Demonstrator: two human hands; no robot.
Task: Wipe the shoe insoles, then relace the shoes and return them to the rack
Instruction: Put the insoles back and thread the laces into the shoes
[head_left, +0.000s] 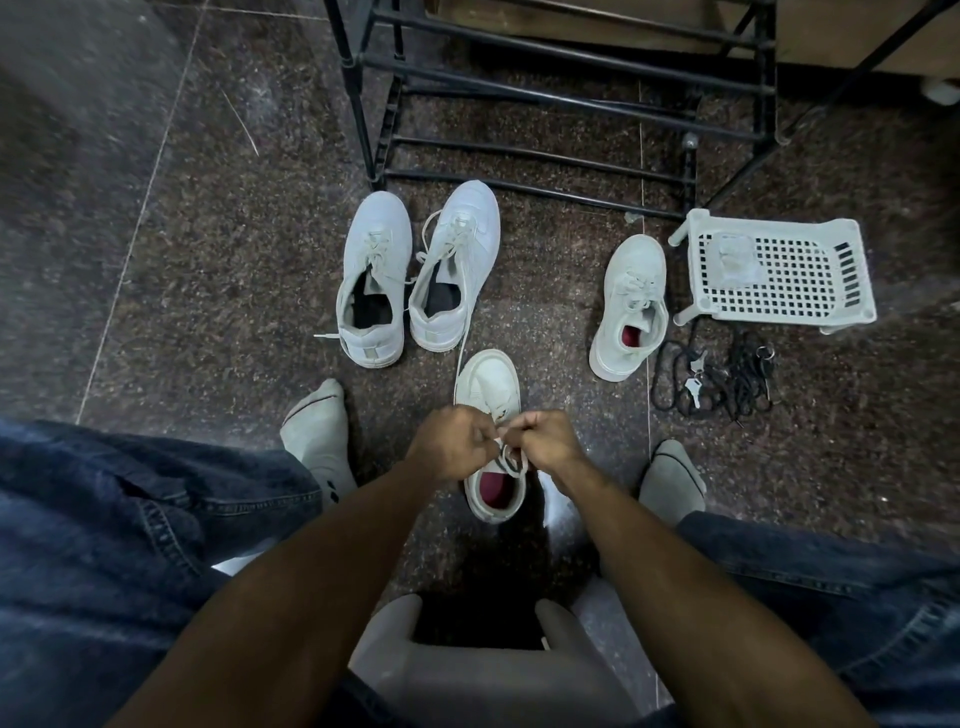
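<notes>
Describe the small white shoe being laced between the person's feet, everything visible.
The small white low-top shoe with a red insole stands upright on the dark speckled floor, toe pointing away toward the black metal rack. Its upper looks smooth, like leather or synthetic, with a thick pale sole. The left hand and right hand each pinch its white lace over the tongue; loops hang above the opening. A long lace from a bigger shoe runs to its toe.

Person: clothing as worn

Dark blue denim jeans (130, 519) with visible seam stitching; grey socks (319, 441), left one bearing small dark marks; forearms bare, no sleeves.
</notes>
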